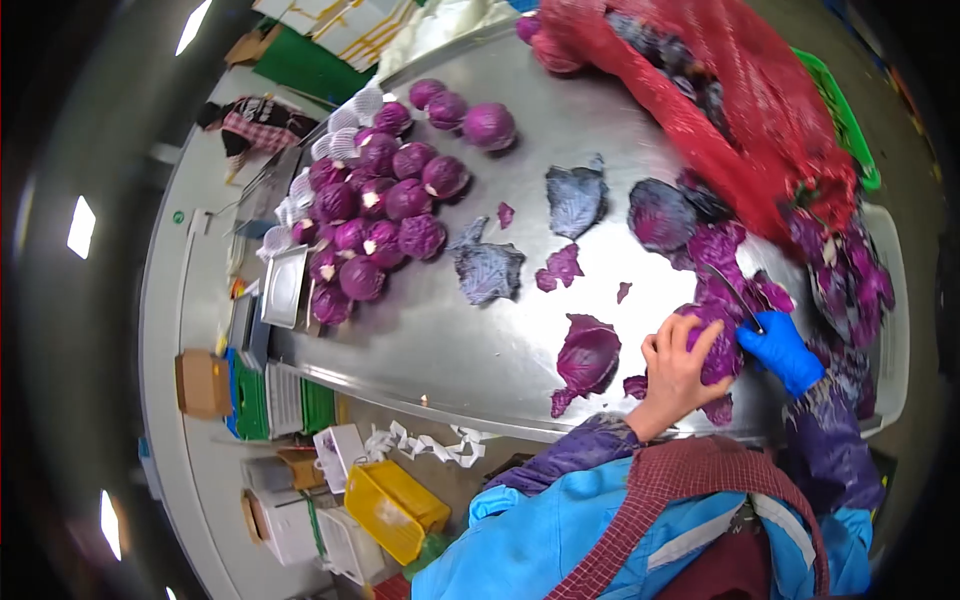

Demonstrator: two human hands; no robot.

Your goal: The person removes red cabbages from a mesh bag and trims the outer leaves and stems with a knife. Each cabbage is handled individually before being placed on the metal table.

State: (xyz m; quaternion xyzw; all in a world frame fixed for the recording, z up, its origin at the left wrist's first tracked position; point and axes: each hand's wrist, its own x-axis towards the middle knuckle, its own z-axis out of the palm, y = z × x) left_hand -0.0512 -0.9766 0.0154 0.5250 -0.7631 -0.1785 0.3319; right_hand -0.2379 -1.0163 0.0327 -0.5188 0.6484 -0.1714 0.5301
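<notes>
My bare left hand (680,368) is spread over a purple cabbage (716,345) and grips it against the steel table. My right hand (782,350), in a blue glove, is closed on a knife (735,292), whose blade points up and away beside the cabbage. Loose purple leaves (722,258) lie just beyond the blade. Left of my left hand rests a large cut leaf (588,355). Dark outer leaves (662,215) are piled farther back. The underside of the held cabbage is hidden.
Several trimmed cabbages (385,200) are grouped at the table's left, near white foam nets (345,140). A red mesh sack (740,110) lies at the back right. A pale bin (888,300) holding leaves stands at the right edge. Another person (262,128) is far left.
</notes>
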